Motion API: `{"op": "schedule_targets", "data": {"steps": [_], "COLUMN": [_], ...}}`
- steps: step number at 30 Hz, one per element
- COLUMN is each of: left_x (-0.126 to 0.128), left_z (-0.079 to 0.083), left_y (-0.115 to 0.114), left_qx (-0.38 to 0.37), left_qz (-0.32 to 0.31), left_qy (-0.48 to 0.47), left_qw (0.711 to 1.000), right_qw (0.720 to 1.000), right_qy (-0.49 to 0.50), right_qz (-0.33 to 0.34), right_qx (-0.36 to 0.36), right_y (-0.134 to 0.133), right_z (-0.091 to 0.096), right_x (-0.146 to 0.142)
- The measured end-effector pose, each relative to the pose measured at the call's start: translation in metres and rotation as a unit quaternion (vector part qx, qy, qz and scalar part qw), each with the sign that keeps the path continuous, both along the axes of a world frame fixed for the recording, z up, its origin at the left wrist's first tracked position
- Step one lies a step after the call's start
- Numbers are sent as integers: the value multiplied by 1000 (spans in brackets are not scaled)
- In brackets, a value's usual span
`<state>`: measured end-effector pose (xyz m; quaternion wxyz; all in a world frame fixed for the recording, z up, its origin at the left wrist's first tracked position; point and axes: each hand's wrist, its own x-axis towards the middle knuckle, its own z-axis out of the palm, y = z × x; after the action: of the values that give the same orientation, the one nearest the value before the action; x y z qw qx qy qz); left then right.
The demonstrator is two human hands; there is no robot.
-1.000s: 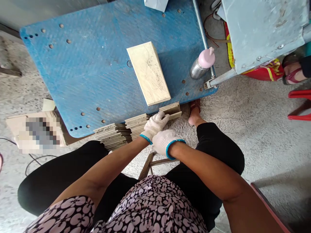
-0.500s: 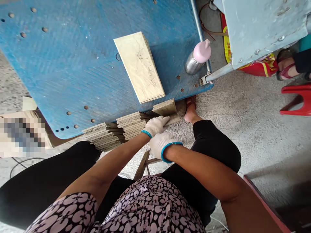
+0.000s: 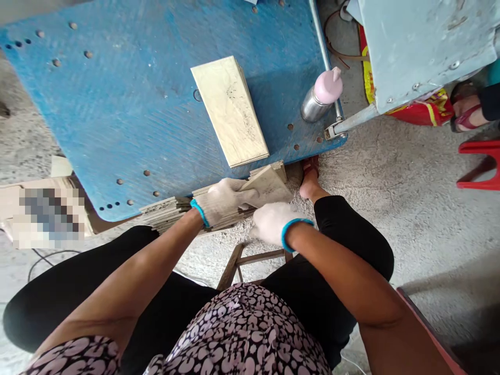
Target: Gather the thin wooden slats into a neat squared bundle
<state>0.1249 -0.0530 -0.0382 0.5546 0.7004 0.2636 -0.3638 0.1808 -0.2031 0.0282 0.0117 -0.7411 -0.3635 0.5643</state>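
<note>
My left hand [image 3: 225, 201], in a white knit glove with a blue cuff, grips the edge of a thin, pale wooden board [image 3: 270, 188]. The board is tilted below the front edge of the blue table. My right hand [image 3: 276, 224], gloved alike, is closed just below the board's lower edge; anything in its fingers is hidden. Beneath and beside my left hand stand rows of similar thin boards [image 3: 166, 212] on edge, with more [image 3: 279, 169] behind the held one. A neat stack of pale boards [image 3: 230, 112] lies on the tabletop.
The blue table [image 3: 128, 114] has bolt holes and a metal rail on its right. A pink-lidded metal bottle [image 3: 317, 99] stands near that corner. A wooden stool [image 3: 230, 265] is below my hands. Right are a grey panel [image 3: 425, 47], a red stool [image 3: 480, 164] and another person's foot [image 3: 466, 112].
My left hand has moved left and up, and a board now shows tilted in its grip. My right hand has shifted slightly right, apart from the left. The view has shifted a little.
</note>
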Motion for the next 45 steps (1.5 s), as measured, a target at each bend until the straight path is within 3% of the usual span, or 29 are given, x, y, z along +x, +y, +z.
{"op": "schedule_targets", "data": {"steps": [4, 8, 12, 14, 18, 21, 25, 31, 38, 40, 42, 45], "left_x": [-9, -14, -28, -37, -50, -51, -46, -42, -35, -32, -29, -31], "left_z": [29, 52, 62, 65, 68, 65, 58, 66, 76, 75, 73, 69], "left_y": [30, 54, 77, 87, 102, 105, 102, 104, 103, 101, 98, 88], "left_qx": [-47, -58, -101, -134, -197, -217, -232, -242, -260, -245, -166, 44], "left_qz": [110, 154, 164, 185, 239, 282, 327, 350, 339, 311, 243, 49], "left_qy": [-11, 8, 32, 30, 4, -25, -38, -33, -77, -105, -124, -152], "left_qw": [993, 986, 981, 973, 951, 934, 915, 905, 901, 912, 947, 986], "right_qw": [986, 956, 960, 954, 909, 887, 892, 898, 891, 884, 877, 870], "right_qy": [-115, -197, -176, -177, -232, -272, -309, -321, -294, -303, -315, -331], "right_qz": [-110, -191, -183, -181, -169, -124, -72, -80, -198, -244, -288, -339], "right_qx": [51, 104, 118, 161, 301, 351, 322, 291, 284, 259, 220, 139], "right_y": [-6, -5, -1, 2, 13, 25, 39, 56, 61, 60, 60, 65], "right_z": [14, 5, -10, -15, -22, -26, -28, -24, -23, -21, -19, -16], "right_x": [41, 52, 44, 40, 23, 7, -6, -10, -11, -5, 5, 27]}}
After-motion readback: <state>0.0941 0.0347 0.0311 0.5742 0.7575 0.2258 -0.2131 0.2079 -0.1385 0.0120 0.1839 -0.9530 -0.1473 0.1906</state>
